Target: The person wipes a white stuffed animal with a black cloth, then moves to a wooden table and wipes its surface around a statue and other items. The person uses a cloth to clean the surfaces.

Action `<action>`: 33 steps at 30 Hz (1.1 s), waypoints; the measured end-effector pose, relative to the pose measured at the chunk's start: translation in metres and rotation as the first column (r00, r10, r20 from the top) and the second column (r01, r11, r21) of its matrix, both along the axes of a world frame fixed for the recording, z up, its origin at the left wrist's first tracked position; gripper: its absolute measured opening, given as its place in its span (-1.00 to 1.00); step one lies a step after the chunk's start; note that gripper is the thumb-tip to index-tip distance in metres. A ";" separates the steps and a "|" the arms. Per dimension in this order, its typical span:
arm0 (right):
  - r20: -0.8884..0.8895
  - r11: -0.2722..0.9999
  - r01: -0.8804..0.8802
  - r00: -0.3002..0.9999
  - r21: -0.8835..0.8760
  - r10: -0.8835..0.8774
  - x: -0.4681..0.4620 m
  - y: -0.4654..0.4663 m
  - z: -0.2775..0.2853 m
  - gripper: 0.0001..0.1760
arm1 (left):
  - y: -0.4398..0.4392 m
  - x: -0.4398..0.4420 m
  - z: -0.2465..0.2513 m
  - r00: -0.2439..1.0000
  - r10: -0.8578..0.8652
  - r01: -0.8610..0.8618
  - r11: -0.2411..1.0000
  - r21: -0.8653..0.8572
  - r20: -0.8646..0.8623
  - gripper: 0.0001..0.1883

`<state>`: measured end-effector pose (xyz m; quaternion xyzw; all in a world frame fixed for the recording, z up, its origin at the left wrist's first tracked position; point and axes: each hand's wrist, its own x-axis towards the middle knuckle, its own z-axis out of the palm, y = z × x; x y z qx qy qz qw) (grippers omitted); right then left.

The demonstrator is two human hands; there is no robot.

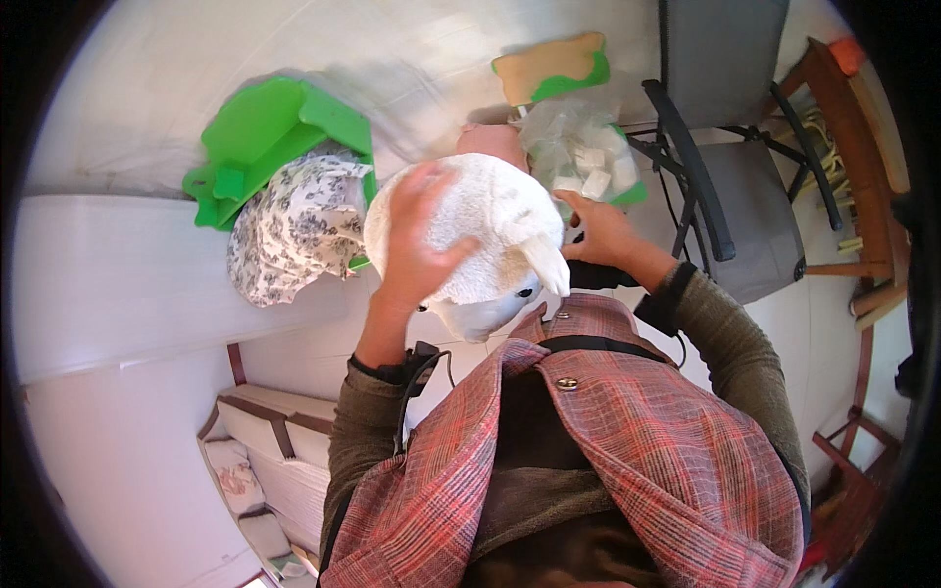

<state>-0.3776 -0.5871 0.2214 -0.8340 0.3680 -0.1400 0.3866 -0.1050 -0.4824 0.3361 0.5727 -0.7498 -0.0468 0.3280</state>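
Observation:
A white plush toy animal [489, 217] is between my two hands in front of my chest. It has a fluffy round body, a hanging ear [545, 264] and a smooth greyish face [481, 312] with black eyes, turned towards me. My left hand [423, 228], blurred by motion, lies over the toy's left side with the thumb spread on the fur. On the other side my right hand [606, 231] bends its fingers against the toy's edge; part of that contact is hidden. Whether anything beneath supports the toy cannot be seen.
Beyond the toy stand a green shelf unit [257, 121] draped with floral cloth [301, 220], a small green-and-tan chair [551, 70], and a clear bag of white packets [588, 158]. A grey folding chair [742, 206] is right, a sofa [272, 456] lower left.

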 end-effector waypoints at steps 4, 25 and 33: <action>-0.004 0.999 -0.037 0.999 0.018 0.037 -0.001 0.005 0.010 0.20 | 0.042 0.080 -0.026 0.907 0.376 -0.376 0.926 0.034 -0.189 -0.09; 0.055 0.993 0.051 0.997 0.102 -0.057 0.024 -0.009 -0.001 -0.22 | 0.067 0.064 -0.146 0.246 0.266 0.053 0.957 0.287 -0.932 0.10; 0.015 0.997 0.061 0.998 0.055 -0.062 0.014 -0.004 -0.002 -0.09 | 0.049 0.049 -0.075 0.851 0.315 -0.366 0.930 -0.043 -0.420 -0.50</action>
